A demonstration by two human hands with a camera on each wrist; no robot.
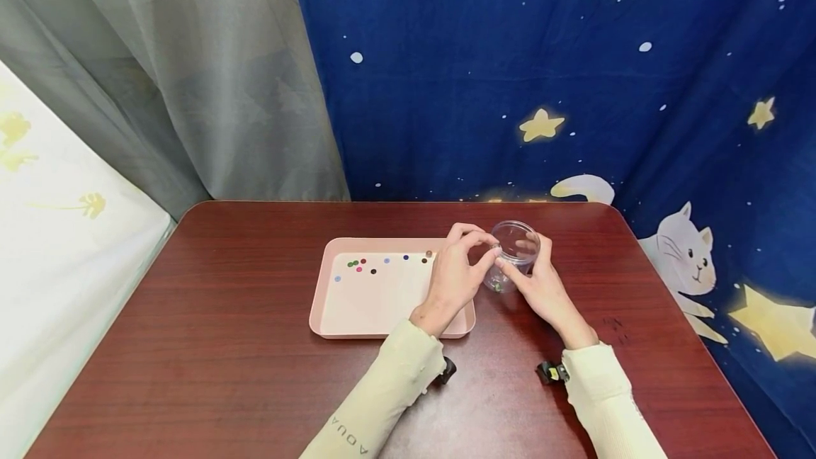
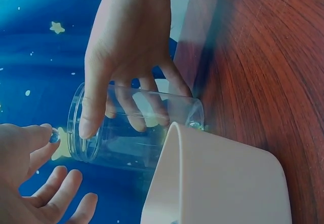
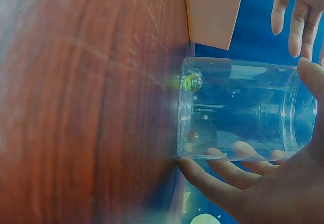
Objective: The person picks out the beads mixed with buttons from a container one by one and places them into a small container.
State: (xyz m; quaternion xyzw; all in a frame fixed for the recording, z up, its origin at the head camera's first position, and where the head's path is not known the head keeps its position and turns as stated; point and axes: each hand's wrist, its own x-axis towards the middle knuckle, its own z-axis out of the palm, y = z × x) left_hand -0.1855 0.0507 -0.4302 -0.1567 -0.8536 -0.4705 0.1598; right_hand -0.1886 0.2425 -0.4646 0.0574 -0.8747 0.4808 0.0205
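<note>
Head cam: above, facing fwd and down across the worktop (image 1: 255, 346); mid range, takes in tray (image 1: 357, 303), jar (image 1: 513, 257), both hands, curtain backdrop.
Left wrist cam: very near, rolled sideways, looks along the tray corner (image 2: 217, 183) toward the jar (image 2: 136, 133).
Right wrist cam: very near, also rolled, low at worktop level, faces the jar (image 3: 238, 112) side-on.
All 3 views share jar, tray corner (image 3: 212, 11), worktop.
</note>
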